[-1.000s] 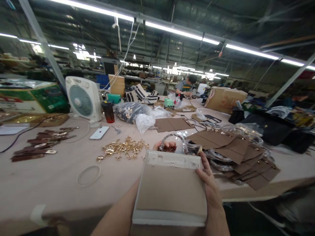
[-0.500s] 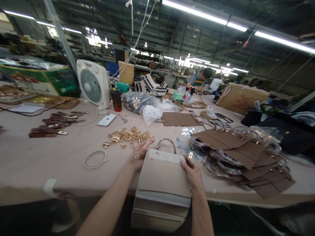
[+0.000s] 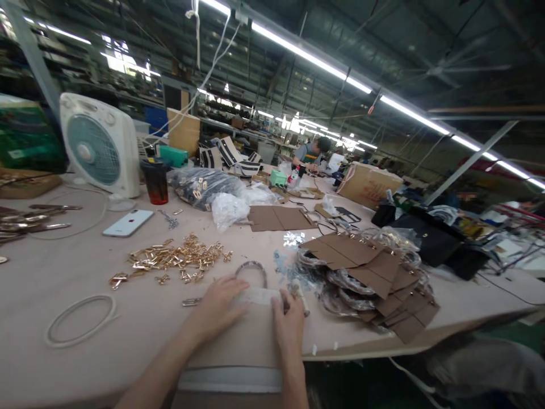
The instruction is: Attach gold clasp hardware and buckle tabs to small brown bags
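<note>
A boxy beige bag (image 3: pixel 238 342) stands upright at the table's front edge, its lower part cut off by the frame. A translucent strip (image 3: pixel 258 296) lies along its top, and a plastic-wrapped handle (image 3: pixel 251 266) arches up behind it. My left hand (image 3: pixel 219 311) lies over the bag's top left corner with fingers stretched out. At the top right corner, my right hand (image 3: pixel 289 321) is closed around the edge, thumb on the near side. A metal-ended strap tab (image 3: pixel 192 302) sticks out left of my left hand; another pale tab (image 3: pixel 301 297) shows by my right fingers, blurred.
Gold clasps (image 3: pixel 181 255) lie heaped behind my left hand, near a white coil (image 3: pixel 80 320). A phone (image 3: pixel 128 222), a dark tumbler (image 3: pixel 155 183) and a fan (image 3: pixel 100 146) stand farther left. Brown panels (image 3: pixel 374 267) with wrapped handles are piled right. A co-worker (image 3: pixel 310 154) stands across the table.
My view has turned right and closer to the table, so things appear shifted left. My left hand has moved from the bag's side onto its top; my right hand stays at the right corner.
</note>
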Demonstrator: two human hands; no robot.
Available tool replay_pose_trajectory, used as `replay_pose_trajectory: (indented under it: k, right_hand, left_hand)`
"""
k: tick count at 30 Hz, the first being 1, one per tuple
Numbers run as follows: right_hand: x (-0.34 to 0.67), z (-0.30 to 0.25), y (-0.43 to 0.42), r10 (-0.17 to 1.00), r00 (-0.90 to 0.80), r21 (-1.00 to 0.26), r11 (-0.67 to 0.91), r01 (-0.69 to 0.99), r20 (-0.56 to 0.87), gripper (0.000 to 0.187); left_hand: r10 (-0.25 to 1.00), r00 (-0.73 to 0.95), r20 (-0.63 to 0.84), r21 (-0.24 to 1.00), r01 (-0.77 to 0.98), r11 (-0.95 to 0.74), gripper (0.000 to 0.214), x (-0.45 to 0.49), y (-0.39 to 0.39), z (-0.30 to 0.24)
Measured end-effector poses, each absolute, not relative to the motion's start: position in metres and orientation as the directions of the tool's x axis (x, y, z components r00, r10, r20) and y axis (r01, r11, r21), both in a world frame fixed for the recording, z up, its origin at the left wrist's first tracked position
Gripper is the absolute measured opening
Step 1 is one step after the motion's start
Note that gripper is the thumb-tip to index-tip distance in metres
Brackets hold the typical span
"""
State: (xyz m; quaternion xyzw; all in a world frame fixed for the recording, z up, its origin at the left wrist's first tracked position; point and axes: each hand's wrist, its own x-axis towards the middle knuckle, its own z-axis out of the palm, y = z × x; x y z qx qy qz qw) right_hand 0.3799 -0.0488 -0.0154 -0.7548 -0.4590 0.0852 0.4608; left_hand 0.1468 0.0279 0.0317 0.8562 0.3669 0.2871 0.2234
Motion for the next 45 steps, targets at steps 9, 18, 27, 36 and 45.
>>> replay_pose_trajectory:
  k: [9, 18, 27, 36, 45]
  right_hand:
    - [0.398, 0.002, -0.046, 0.66, 0.549, -0.726, -0.008, 0.688, 0.513, 0.044]
    - [0.486, 0.025, 0.028, 0.903, 0.23, -0.627, 0.055, 0.777, 0.364, 0.035]
    - [0.478, 0.022, 0.077, 0.979, -0.107, -0.531, 0.184, 0.827, 0.174, 0.022]
    - [0.492, 0.017, 0.101, 0.981, -0.186, -0.569, 0.183, 0.802, 0.052, 0.009]
    - [0.467, 0.035, 0.053, 0.916, 0.265, -0.812, 0.101, 0.574, 0.301, 0.035]
  left_hand:
    - [0.798, 0.459, 0.39, 0.476, 0.641, -0.602, 0.045, 0.169, 0.018, 0.007]
    - [0.798, 0.483, 0.359, 0.477, 0.64, -0.602, 0.047, 0.162, 0.022, 0.003]
    - [0.816, 0.475, 0.33, 0.489, 0.653, -0.578, 0.047, 0.162, 0.023, 0.006]
    - [0.857, 0.415, 0.304, 0.531, 0.673, -0.515, 0.06, 0.165, 0.015, 0.015]
    - [0.859, 0.383, 0.341, 0.509, 0.693, -0.511, 0.058, 0.168, 0.013, 0.011]
